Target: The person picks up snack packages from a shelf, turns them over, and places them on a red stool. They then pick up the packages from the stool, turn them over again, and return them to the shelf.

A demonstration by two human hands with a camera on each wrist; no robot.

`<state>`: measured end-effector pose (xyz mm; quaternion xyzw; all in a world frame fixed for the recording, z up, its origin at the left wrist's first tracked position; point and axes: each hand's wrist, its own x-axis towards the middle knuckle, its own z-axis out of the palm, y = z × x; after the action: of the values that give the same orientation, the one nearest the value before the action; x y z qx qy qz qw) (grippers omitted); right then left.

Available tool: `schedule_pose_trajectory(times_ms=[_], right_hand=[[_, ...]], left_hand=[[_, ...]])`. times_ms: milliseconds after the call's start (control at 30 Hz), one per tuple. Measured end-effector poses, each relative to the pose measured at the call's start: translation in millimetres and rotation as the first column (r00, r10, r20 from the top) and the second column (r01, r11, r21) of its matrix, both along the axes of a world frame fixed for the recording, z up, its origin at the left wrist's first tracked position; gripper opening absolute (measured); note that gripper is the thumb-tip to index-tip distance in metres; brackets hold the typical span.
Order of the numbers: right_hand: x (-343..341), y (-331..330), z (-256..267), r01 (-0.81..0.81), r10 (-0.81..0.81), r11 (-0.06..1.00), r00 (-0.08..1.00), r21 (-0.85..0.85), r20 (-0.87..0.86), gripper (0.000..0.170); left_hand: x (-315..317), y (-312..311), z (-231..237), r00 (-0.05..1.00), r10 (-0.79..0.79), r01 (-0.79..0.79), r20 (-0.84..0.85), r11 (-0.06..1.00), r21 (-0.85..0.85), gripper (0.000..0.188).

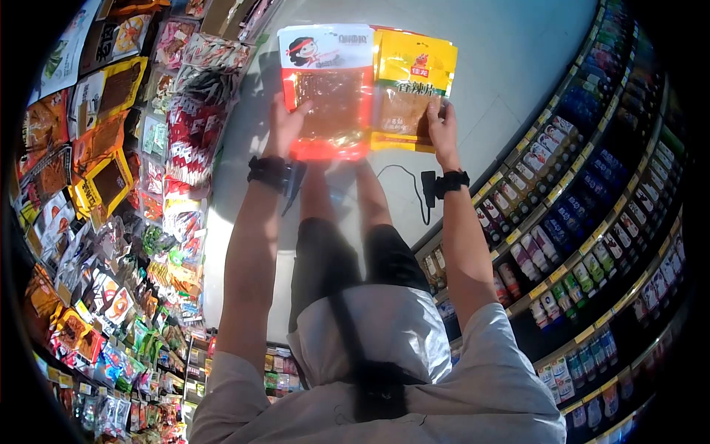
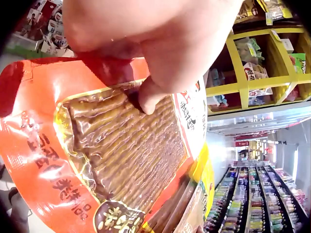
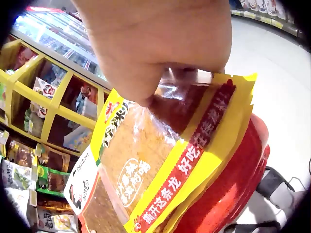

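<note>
Over the shop floor (image 1: 488, 81), lined by stocked shelves (image 1: 558, 274) and yellow-framed bins (image 2: 238, 90) that only the wrist views show, the left hand (image 1: 285, 126) pinches a red-and-white snack packet (image 1: 333, 103) in its grip, the right hand (image 1: 444, 132) a yellow snack packet (image 1: 403, 109) alongside.

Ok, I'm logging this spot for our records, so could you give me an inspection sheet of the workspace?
Surface: no worktop seen; packets are held above a pale tiled floor.
Job's things: red-and-white snack packet and yellow 香辣片 packet, side by side, fronts up.
Clutter: densely packed snack packets along the left.
Grippers: left hand grips the red-and-white snack packet; right hand grips the yellow 香辣片 packet.
Cables: thin black cable beside the right wrist; its far end is unclear.
Surroundings: stocked shelves with yellow edging on the right.
</note>
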<state>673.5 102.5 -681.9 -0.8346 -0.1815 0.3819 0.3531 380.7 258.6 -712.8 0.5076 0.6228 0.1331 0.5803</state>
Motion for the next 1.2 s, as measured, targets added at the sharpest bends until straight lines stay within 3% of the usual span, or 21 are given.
schedule_pose_trajectory(times_ms=[67,200,300,333,433,467,567,633,700,833,1033,1133,1200], right_hand=[[1,0,2,0.007,-0.007,1.000,1.000,-0.003,-0.010,0.042],[6,-6,-10,0.034,-0.024,0.993,0.995,0.114,-0.094,0.048],[11,-1,3,-0.053,0.056,0.998,0.990,0.022,-0.129,0.053],[10,6,17,-0.042,0.039,0.999,0.978,-0.009,-0.203,0.054],[15,4,17,-0.070,0.072,0.997,0.965,0.015,-0.251,0.067],[16,5,22,-0.051,0.046,0.999,0.962,-0.008,-0.271,0.073],[23,3,26,0.010,-0.029,0.998,0.958,-0.069,-0.284,0.089],[28,-1,20,0.054,-0.075,0.994,0.969,-0.095,-0.234,0.096],[31,-6,19,0.033,-0.058,0.994,0.966,-0.101,-0.252,0.093],[33,-9,30,-0.048,0.018,0.995,0.951,-0.090,-0.308,0.085],[37,-20,16,-0.031,0.031,0.999,0.932,0.008,-0.362,0.067],[41,-21,16,-0.030,0.027,1.000,0.933,-0.002,-0.358,0.063],[42,-19,9,-0.025,0.020,1.000,0.947,-0.013,-0.320,0.062]], left_hand=[[5,2,14,0.999,0.008,-0.004,0.041,0.996,-0.090,0.037],[17,-5,4,1.000,0.004,-0.005,-0.017,0.997,-0.077,0.038],[19,-6,-10,0.997,0.034,-0.028,0.076,0.996,-0.090,0.039],[20,-5,-4,0.990,0.102,-0.086,0.100,0.984,-0.156,0.038],[19,-2,18,0.983,0.081,-0.050,0.167,0.982,-0.184,0.038],[22,6,46,0.946,0.040,0.038,0.321,0.972,-0.233,0.042],[11,5,26,0.976,0.042,0.017,0.212,0.963,-0.269,0.046],[1,-7,23,0.981,0.134,-0.086,0.142,0.949,-0.304,0.050],[-5,-13,28,0.974,0.177,-0.124,0.142,0.939,-0.320,0.051],[-16,-30,21,0.976,0.076,-0.017,0.204,0.961,-0.275,0.055],[-30,-63,32,0.986,0.167,-0.154,0.006,0.920,-0.359,0.061],[-71,-101,9,0.992,0.123,-0.103,0.037,0.933,-0.346,0.061],[-86,-111,17,0.997,0.070,-0.073,-0.022,0.928,-0.364,0.057]])
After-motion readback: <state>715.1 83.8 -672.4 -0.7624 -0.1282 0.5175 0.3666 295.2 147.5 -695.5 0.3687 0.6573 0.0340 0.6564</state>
